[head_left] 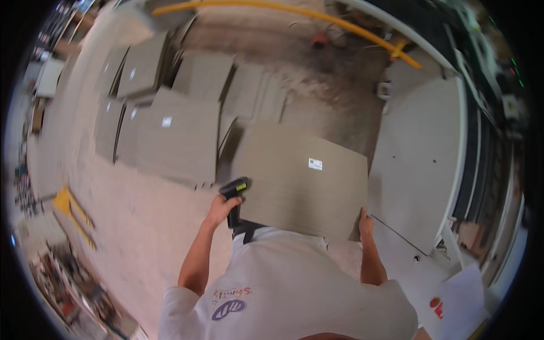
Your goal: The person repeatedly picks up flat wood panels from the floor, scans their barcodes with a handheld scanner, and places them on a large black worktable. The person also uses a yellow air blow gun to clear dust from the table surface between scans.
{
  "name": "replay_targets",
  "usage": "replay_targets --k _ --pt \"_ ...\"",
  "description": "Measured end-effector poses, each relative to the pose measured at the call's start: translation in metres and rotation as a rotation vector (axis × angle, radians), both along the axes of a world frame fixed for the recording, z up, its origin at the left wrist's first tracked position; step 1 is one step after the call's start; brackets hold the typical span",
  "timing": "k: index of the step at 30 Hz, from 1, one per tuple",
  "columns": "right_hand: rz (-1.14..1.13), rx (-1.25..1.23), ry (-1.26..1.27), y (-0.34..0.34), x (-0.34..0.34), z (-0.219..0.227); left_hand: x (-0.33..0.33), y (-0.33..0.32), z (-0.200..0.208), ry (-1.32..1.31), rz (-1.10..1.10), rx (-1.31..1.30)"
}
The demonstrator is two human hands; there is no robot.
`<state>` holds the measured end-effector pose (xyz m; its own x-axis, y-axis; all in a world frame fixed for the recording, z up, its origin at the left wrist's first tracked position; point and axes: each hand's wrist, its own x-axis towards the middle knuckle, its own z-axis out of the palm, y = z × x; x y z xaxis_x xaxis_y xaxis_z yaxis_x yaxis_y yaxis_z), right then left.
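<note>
A large grey-brown board [300, 187] with a white label [315, 164] on its upper face lies in front of my body. My left hand [221, 208] is wrapped round the handle of a black handheld barcode scanner [233, 198], right at the board's left edge. At the board's right edge, my right hand [366, 222] grips it, with the thumb on top and the other fingers mostly hidden.
Stacks of similar labelled boards [175, 133] stand on the floor ahead and to the left. A grey machine panel [422, 147] rises at the right, with a yellow bar [294, 10] across the far side. A yellow pallet jack [71, 209] stands at the left.
</note>
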<state>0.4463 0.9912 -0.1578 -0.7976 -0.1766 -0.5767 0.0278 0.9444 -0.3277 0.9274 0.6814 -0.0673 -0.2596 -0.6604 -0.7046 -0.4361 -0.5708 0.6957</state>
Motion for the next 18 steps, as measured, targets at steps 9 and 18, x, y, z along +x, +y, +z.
replay_targets --k 9,18 --pt "-0.475 -0.262 0.241 0.001 -0.075 0.079 -0.208 -0.130 0.034 0.289 0.024 -0.139" --pt "-0.595 -0.628 0.259 -0.221 -0.177 0.157 -0.369 -0.362 0.057 0.565 0.345 -0.309"
